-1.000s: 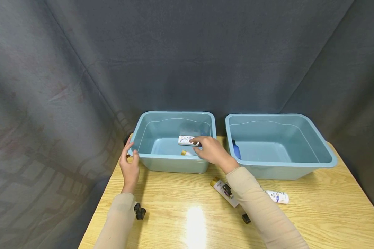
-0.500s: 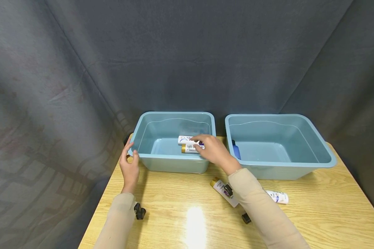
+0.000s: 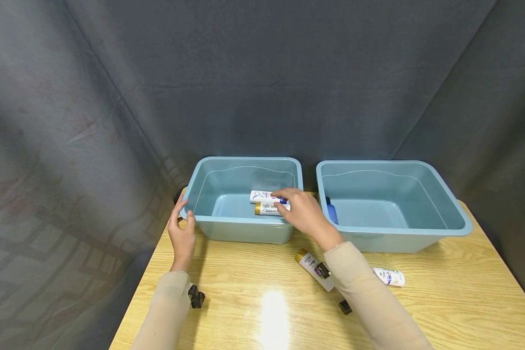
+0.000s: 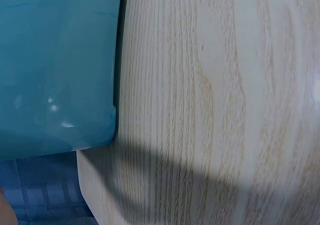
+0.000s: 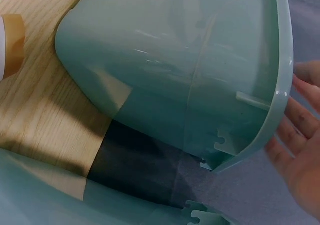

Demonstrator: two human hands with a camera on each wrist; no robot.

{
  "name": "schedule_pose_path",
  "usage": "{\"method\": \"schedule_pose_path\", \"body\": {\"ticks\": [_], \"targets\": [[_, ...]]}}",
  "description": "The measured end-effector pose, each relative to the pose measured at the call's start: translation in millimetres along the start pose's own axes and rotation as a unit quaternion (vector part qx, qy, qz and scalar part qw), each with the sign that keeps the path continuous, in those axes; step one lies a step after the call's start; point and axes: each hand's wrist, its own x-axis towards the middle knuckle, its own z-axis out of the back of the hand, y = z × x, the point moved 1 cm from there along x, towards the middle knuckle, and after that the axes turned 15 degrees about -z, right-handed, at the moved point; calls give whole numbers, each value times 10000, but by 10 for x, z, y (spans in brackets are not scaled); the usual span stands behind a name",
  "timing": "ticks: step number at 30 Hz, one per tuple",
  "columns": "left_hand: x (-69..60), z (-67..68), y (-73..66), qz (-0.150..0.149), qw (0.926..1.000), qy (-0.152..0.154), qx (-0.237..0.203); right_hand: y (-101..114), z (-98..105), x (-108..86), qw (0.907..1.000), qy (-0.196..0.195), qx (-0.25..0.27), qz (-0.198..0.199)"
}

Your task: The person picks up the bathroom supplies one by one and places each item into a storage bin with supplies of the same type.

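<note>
My left hand [image 3: 182, 238] holds the front left corner of the left blue-grey bin [image 3: 245, 232], its fingers at the side and the thumb at the front. Inside that bin lie a white bottle [image 3: 260, 196] and, in front of it, a white bottle with a gold cap [image 3: 267, 209]. Over the right ends of both bottles is my right hand [image 3: 304, 211], thumb and fingers apart. It hides part of them. In the right wrist view, the right hand's fingers [image 5: 295, 120] reach past the bin rim, and the bottles are out of sight.
A second blue-grey bin [image 3: 389, 238] stands to the right, with a dark blue bottle [image 3: 332, 212] at its left wall. On the wooden table [image 3: 236, 291] lie a gold-capped bottle [image 3: 315, 272] and a white bottle [image 3: 389, 276], close to the right forearm. A dark curtain [image 3: 262, 97] hangs behind.
The gold-capped bottle in the left bin came into fuller view and now lies beside the white one. My right hand has drawn slightly right, off the bottles. My left hand stays put.
</note>
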Motion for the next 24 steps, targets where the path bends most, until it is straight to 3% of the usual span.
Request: {"method": "schedule_pose_path", "body": {"ticks": [15, 24], "targets": [[-11, -17, 4, -1, 10000, 15, -34, -102, 38, -180, 9967, -646, 473, 112], [-18, -24, 23, -90, 9999, -17, -46, -124, 57, -319, 9873, -1268, 771, 572]]}}
